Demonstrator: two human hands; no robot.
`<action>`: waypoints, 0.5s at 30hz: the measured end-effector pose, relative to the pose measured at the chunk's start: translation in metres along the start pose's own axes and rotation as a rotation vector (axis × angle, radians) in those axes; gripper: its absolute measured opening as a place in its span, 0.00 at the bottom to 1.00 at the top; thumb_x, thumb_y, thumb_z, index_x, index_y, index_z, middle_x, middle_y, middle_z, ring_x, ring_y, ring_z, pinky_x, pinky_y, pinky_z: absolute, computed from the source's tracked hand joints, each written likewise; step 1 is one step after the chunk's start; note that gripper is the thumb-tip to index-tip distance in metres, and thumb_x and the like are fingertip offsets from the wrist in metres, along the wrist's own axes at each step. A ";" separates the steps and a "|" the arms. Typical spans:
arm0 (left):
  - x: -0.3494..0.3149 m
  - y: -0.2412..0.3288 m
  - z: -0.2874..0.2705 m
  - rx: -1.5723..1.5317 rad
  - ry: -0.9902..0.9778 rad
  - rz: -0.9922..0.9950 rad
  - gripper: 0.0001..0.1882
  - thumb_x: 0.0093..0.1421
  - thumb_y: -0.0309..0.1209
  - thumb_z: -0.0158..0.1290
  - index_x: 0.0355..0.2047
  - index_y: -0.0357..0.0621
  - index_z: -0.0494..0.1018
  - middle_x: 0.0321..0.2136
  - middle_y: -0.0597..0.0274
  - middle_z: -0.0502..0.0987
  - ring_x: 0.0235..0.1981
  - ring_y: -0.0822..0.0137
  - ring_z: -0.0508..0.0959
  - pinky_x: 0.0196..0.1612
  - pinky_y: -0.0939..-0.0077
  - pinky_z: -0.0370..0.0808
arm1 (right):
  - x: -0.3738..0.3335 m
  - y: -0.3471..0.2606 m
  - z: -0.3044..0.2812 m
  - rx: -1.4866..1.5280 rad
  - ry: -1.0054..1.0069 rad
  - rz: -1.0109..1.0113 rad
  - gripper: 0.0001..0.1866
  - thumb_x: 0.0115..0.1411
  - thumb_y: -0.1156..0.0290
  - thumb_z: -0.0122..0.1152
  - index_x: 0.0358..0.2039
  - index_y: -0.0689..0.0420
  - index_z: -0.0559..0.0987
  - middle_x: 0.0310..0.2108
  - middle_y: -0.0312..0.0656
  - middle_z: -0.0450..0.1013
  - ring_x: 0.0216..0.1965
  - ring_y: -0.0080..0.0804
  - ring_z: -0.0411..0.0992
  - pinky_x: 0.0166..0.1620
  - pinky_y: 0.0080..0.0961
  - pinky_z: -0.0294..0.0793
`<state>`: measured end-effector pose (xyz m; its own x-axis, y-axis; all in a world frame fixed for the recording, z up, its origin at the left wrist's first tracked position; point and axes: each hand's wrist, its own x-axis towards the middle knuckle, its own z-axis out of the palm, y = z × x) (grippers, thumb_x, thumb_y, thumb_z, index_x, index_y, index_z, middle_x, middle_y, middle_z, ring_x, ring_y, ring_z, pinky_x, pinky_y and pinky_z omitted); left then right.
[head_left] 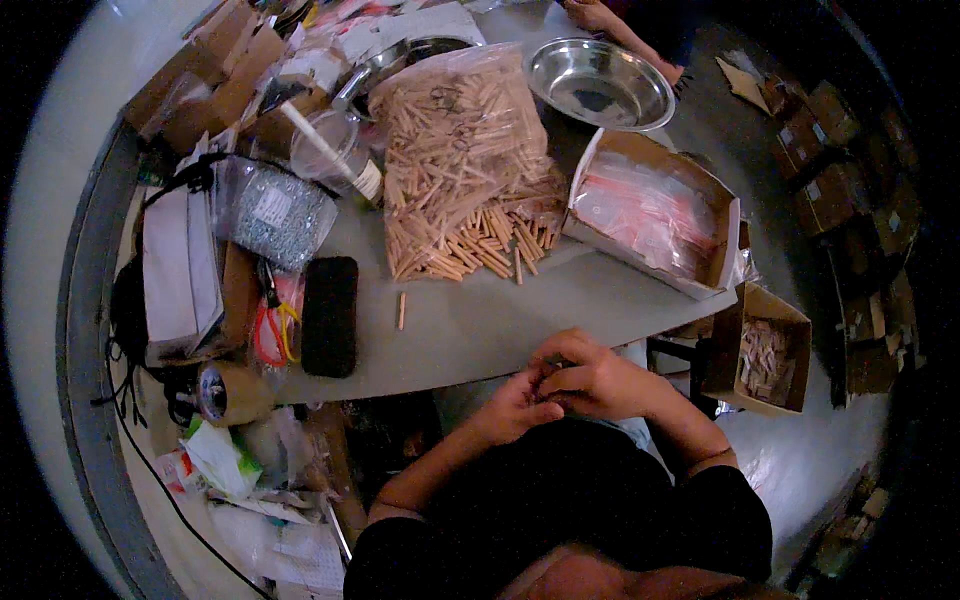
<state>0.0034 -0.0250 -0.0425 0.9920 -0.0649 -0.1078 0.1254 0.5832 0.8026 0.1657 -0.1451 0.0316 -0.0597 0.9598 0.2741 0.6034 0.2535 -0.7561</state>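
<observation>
Close to my body, just off the table's near edge, both hands meet. My left hand [512, 408] has its fingers curled and pressed toward the right. My right hand [598, 378] bends over it, fingers closed. Whatever lies between them is dark and too hidden to name. Beyond them on the table lies a big clear plastic bag [455, 130] full of short wooden sticks. Some wooden sticks [490, 245] spill from its near end. One single stick [402, 311] lies apart, left of my hands.
Right of the bag stand a white box of red-edged plastic bags [650, 215] and a steel bowl [600, 85]. At left are a black phone-like case [330, 317], red-and-yellow-handled pliers [272, 330] and a bag of small metal pieces [277, 215]. A carton [790, 345] holds sticks. Another person's arm [630, 38] shows behind.
</observation>
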 end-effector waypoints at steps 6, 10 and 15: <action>0.012 0.025 0.016 0.532 0.225 0.219 0.25 0.59 0.35 0.58 0.52 0.37 0.64 0.46 0.56 0.73 0.46 0.61 0.74 0.52 0.70 0.69 | -0.012 -0.007 -0.007 -0.022 0.211 0.051 0.07 0.47 0.76 0.68 0.29 0.56 0.80 0.40 0.43 0.73 0.42 0.41 0.72 0.43 0.33 0.72; 0.019 0.033 0.015 0.912 0.298 0.487 0.13 0.58 0.32 0.57 0.41 0.39 0.71 0.41 0.52 0.75 0.43 0.59 0.75 0.49 0.67 0.71 | -0.026 -0.005 -0.013 0.081 0.295 0.146 0.07 0.50 0.73 0.65 0.30 0.56 0.78 0.34 0.43 0.75 0.38 0.45 0.73 0.40 0.35 0.74; 0.035 0.047 0.029 1.086 0.298 0.590 0.04 0.55 0.22 0.57 0.31 0.39 0.73 0.30 0.52 0.75 0.33 0.55 0.76 0.38 0.66 0.72 | -0.031 -0.007 -0.021 0.111 0.296 0.235 0.07 0.52 0.72 0.63 0.32 0.56 0.75 0.29 0.45 0.72 0.33 0.47 0.71 0.36 0.38 0.71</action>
<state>0.0444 -0.0233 0.0085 0.8767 0.2438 0.4147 -0.2485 -0.5086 0.8243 0.1803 -0.1791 0.0410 0.3115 0.9213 0.2326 0.4824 0.0576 -0.8741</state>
